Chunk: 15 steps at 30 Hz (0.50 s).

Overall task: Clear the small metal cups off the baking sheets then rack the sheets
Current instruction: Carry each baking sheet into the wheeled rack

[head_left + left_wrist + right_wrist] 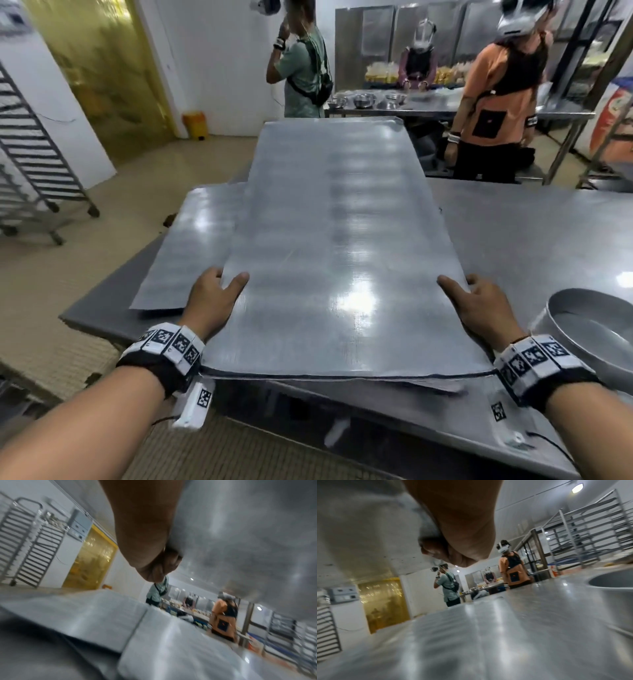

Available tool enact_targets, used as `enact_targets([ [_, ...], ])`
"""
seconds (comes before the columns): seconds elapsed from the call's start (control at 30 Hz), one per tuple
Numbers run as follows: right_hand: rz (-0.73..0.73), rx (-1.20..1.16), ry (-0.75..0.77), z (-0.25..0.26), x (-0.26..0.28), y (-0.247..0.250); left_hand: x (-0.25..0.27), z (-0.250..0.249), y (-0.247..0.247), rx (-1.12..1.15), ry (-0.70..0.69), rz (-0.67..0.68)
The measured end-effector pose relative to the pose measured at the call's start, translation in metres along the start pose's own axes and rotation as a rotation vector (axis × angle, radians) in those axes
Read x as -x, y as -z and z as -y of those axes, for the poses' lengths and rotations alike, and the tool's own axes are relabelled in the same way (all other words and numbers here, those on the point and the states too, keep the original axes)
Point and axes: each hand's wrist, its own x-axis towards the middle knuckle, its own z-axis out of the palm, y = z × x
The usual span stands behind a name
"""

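Your left hand [210,301] is gripping the left edge of the top sheet [329,240], thumb lying on its face and fingers curled underneath; the left wrist view is showing those fingers [159,568] tucked under the metal. Your right hand [479,308] is doing the same on the right edge, thumb on top, and its curled fingers [435,550] are showing below the sheet in the right wrist view. You are holding the sheet lifted above the table [548,233], its far end reaching out past the table's far edge. No cups are showing on it.

Beneath it, a second sheet [191,246] is lying flat on the table, sticking out to the left, and another thin edge is peeking out under the near edge. A round pan [596,329] is sitting on the table just beside your right wrist. A wheeled rack [30,164] is standing on the floor well off to your left. Three people are standing beyond the table, near a further counter holding metal bowls [366,100].
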Motion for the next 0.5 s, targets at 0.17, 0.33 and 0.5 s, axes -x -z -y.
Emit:
enact_targets([
  [0.17,0.022,-0.031,0.158,0.085,-0.043,-0.05,-0.044,0.004,0.079,-0.02,-0.013,-0.137],
  [0.33,0.085,-0.089,0.297,0.171,-0.073,-0.102,-0.061,0.014,0.16,-0.063,0.002,-0.318],
  [0.5,0.211,-0.169,0.452,0.241,-0.084,-0.146,-0.037,0.023,0.226,-0.101,0.051,-0.513],
])
